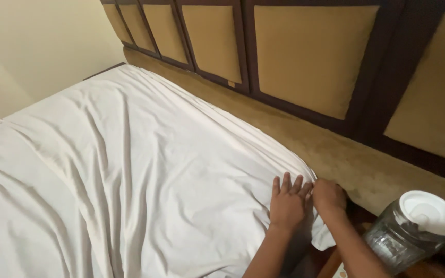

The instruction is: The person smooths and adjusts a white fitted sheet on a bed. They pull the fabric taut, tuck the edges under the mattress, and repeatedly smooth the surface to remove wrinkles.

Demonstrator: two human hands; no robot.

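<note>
A wrinkled white bed sheet (130,154) covers the mattress and fills the left and middle of the view. My left hand (287,202) lies flat on the sheet at the mattress's near corner, fingers spread. My right hand (328,195) is right beside it, fingers curled down at the sheet's edge where it meets the tan ledge (346,159). Whether the right hand pinches the fabric or only pushes it is hidden by the curled fingers. A loose flap of sheet hangs below the corner between my forearms.
A dark wooden headboard with tan padded panels (310,56) runs along the back. A clear jar with a white lid (413,226) stands at the lower right beside my right forearm. A cream wall (32,46) borders the bed's far left.
</note>
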